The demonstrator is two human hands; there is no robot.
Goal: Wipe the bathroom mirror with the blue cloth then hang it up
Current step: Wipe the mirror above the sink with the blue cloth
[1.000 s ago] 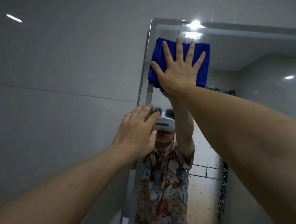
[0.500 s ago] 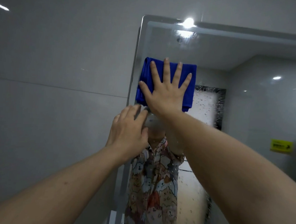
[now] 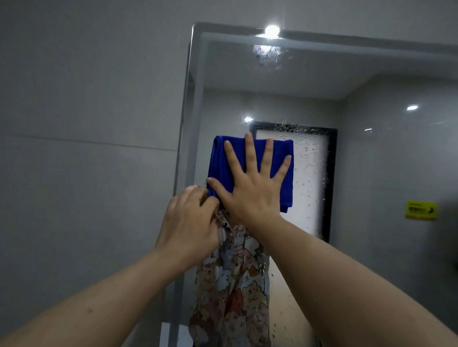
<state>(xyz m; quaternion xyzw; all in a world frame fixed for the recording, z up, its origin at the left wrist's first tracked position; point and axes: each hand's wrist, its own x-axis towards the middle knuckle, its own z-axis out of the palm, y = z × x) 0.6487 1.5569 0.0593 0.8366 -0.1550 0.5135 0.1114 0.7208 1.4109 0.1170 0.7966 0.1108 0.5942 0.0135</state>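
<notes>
Here the right hand [image 3: 251,191] presses the blue cloth [image 3: 250,169] flat-fingered against the mirror [image 3: 364,82], left hand [image 3: 188,230] seemingly loose-curled.

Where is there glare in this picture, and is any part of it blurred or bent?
Head view: a ceiling lamp's reflection glares at the mirror's top edge, with smaller highlights on the reflected tiles. The wide lens bows the mirror frame. The right hand and blue cloth look sharp; water droplets speckle the glass.
</notes>
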